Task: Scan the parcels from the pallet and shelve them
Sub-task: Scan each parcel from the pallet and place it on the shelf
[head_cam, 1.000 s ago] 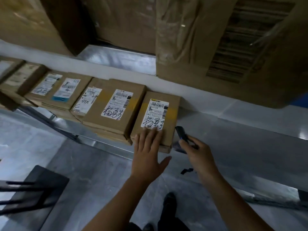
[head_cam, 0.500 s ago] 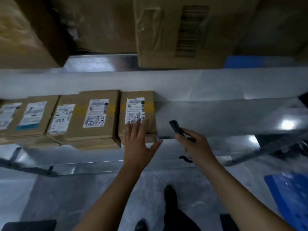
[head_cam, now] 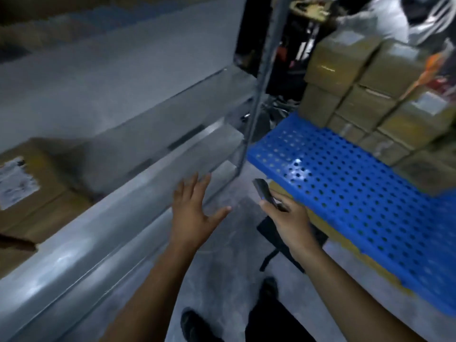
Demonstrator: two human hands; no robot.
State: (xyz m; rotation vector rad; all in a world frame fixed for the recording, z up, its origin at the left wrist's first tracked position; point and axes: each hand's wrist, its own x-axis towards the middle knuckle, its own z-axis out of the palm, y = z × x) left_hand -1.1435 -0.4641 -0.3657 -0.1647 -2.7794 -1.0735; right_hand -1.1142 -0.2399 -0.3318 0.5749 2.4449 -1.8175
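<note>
- Between the steel shelf [head_cam: 118, 213] and the blue pallet [head_cam: 345, 198]: left hand [head_cam: 195, 215] empty, fingers spread wide, in the air above the floor [head_cam: 222, 255]; right hand [head_cam: 290, 220] curled round a dark scanner [head_cam: 264, 191], tip pointing up and away
- The parcels [head_cam: 355, 77] stand stacked at the pallet's far end, well apart from both hands; one shelved parcel [head_cam: 32, 193] lies at far left, white label up
- Risk: only the left hand is free, so a one-handed grab at the stack could tip an upper box off its column
- Risk: the shelf upright [head_cam: 256, 99] stands just beside the pallet's near corner; a carried box or an elbow could clip it
- Risk: scanner seems gripped low on its body; a knock could drop it onto the hard floor
- Materials: pallet is glossy moulded plastic pierced with regular round holes; shelf lip is smooth grey metal with a rounded edge; parcels are matt brown cardboard cuboids, some taped and labelled; floor looks like polished grey concrete
</note>
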